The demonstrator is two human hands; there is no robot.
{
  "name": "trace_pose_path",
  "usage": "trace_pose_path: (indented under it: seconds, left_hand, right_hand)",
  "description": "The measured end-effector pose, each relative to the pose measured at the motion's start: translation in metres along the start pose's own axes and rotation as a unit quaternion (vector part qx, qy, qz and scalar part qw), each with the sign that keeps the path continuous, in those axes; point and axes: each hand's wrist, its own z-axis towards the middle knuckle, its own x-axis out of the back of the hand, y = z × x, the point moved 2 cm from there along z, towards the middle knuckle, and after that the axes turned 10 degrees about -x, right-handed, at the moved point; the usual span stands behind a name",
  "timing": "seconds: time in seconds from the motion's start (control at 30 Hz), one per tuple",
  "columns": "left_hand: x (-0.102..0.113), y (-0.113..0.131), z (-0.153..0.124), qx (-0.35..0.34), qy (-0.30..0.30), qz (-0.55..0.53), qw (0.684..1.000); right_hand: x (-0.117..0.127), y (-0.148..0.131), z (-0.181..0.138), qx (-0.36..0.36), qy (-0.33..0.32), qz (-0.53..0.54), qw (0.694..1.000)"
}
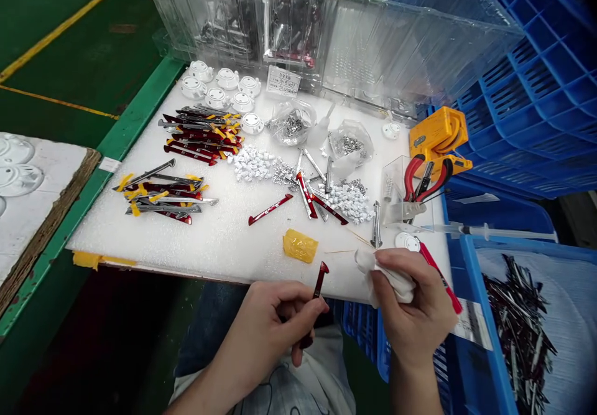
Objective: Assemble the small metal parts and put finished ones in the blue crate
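Note:
My left hand (268,321) is closed around a dark red clip-shaped part (319,281), holding it upright at the front edge of the white foam board (219,241). My right hand (413,306) is closed on a crumpled white cloth (394,278) just right of that part; a red-handled tool (441,278) runs under this hand. A yellow pad (300,245) lies on the foam just beyond both hands.
Piles of red and silver parts (200,132) with yellow tape (161,194), white caps (224,85), small white pieces (254,163), bags of screws (291,125), red pliers (426,181), a yellow tool (438,135). Clear bin (326,35) behind, blue crates (536,79), a crate of parts (522,321) right.

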Motion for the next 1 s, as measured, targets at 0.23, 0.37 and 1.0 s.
trace_pose_path:
  seconds: [0.23, 0.37, 1.0]
  left_hand:
    - [-0.001, -0.004, 0.002, -0.035, -0.004, 0.058, 0.998]
    - [-0.002, -0.001, 0.001, -0.053, -0.004, 0.063, 0.997]
    - [0.001, -0.004, -0.007, -0.006, -0.036, 0.032, 0.999]
  right_hand:
    - [-0.012, -0.016, 0.000, -0.004, -0.062, 0.009, 0.998]
    - [-0.017, -0.019, -0.002, 0.067, -0.173, 0.045, 0.982]
    - [0.001, -0.006, 0.011, 0.016, -0.057, -0.059, 0.996]
